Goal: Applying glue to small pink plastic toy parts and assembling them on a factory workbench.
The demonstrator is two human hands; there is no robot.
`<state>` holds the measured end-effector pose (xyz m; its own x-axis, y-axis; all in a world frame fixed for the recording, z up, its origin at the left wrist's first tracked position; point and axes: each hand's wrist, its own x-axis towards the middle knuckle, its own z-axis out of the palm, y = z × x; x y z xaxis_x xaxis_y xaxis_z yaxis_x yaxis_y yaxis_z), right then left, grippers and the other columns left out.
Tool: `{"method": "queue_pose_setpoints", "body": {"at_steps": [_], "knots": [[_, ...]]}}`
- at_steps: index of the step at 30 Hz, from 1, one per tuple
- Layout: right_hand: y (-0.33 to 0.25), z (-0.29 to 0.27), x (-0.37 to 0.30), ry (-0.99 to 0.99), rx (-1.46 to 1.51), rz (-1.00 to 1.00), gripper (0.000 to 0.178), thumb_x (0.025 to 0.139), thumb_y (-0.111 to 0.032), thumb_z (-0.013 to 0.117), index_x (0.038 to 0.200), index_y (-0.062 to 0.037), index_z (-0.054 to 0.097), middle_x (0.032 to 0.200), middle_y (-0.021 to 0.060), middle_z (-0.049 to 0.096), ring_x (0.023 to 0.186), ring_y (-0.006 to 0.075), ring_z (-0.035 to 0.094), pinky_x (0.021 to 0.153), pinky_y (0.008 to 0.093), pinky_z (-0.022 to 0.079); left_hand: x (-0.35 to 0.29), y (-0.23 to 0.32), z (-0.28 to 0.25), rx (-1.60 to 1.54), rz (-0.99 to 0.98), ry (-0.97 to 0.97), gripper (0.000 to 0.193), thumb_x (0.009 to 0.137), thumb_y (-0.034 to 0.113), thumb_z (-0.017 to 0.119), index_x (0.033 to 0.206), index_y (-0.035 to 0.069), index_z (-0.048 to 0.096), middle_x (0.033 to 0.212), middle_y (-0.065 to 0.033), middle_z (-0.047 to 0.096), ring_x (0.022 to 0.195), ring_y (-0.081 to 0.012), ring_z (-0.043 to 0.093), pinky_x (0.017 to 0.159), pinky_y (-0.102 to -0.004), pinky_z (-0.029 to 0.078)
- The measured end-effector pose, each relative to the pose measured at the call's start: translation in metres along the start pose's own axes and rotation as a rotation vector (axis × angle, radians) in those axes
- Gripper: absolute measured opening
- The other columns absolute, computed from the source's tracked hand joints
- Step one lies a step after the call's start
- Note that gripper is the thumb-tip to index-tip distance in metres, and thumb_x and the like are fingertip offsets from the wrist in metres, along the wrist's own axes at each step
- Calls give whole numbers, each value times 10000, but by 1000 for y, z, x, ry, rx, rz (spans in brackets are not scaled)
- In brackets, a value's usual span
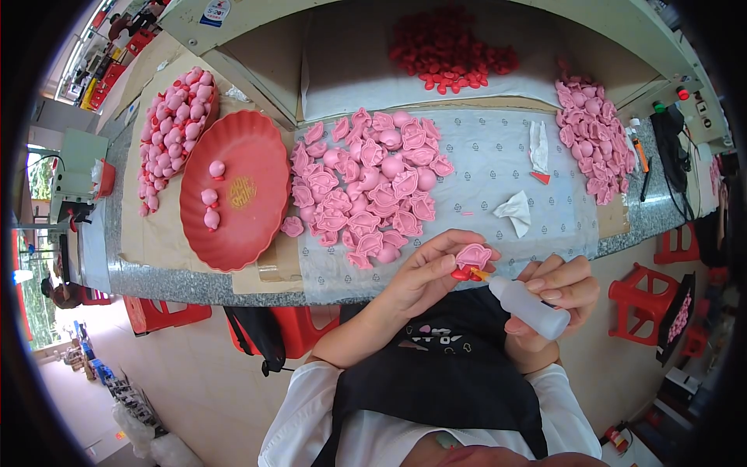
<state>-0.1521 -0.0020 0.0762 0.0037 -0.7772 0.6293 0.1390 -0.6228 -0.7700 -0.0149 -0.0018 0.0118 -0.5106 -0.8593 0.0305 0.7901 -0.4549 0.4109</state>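
Observation:
My left hand is closed on a small pink molded plastic piece, pinched between thumb and fingers. A glossy red piece sits at its lower side. My right hand grips a translucent white squeeze bottle, tilted with its narrow orange tip against or very close to the red piece; contact is too small to tell. Beyond my left hand lies a wide heap of similar pink pieces on the printed white sheet.
A red scalloped plate holds a few pink balls; more pink-and-red balls lie left of it. Red pieces pile under the cabinet. Another pink heap, a crumpled tissue and an orange pen-like tool lie right.

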Motion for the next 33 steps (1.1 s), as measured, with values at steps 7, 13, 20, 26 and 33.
{"method": "queue_pose_setpoints", "body": {"at_steps": [7, 13, 20, 26, 33], "knots": [[2, -5, -3, -93, 55, 6, 506, 448, -23, 791, 838, -71, 472, 844, 71, 485, 647, 140, 503, 597, 237, 426, 0, 0, 1, 25, -8, -3, 399, 773, 272, 526, 1093, 62, 415, 1087, -166, 471, 985, -263, 460, 853, -365, 332], [0, -2, -2, -66, 103, 2, 509, 435, -10, 792, 837, -58, 484, 864, 87, 506, 651, 138, 504, 585, 240, 430, -1, 1, 0, 2, -17, -1, 396, 769, 272, 531, 1090, 69, 420, 1088, -165, 471, 983, -263, 461, 847, -367, 337], [0, 1, 2, -71, -59, -34, 462, 535, -152, 773, 789, -90, 392, 749, 44, 445, 530, 81, 404, 462, 194, 357, -1, 0, -1, 15, -1, -10, 389, 772, 254, 529, 1097, 69, 421, 1093, -176, 465, 984, -262, 465, 841, -368, 347], [-1, -2, 2, -117, -122, -47, 479, 513, -150, 783, 787, -89, 394, 754, 45, 450, 567, 91, 437, 506, 206, 383, 0, 0, 0, 16, -6, -9, 386, 771, 247, 531, 1097, 70, 424, 1099, -177, 460, 990, -262, 461, 846, -369, 343], [-1, -1, 2, -108, -133, -61, 476, 508, -135, 782, 794, -90, 405, 757, 47, 459, 564, 91, 432, 509, 208, 373, -2, -1, -2, 1, -22, -21, 390, 773, 250, 525, 1106, 76, 420, 1112, -178, 451, 1011, -262, 451, 864, -384, 329]]}}
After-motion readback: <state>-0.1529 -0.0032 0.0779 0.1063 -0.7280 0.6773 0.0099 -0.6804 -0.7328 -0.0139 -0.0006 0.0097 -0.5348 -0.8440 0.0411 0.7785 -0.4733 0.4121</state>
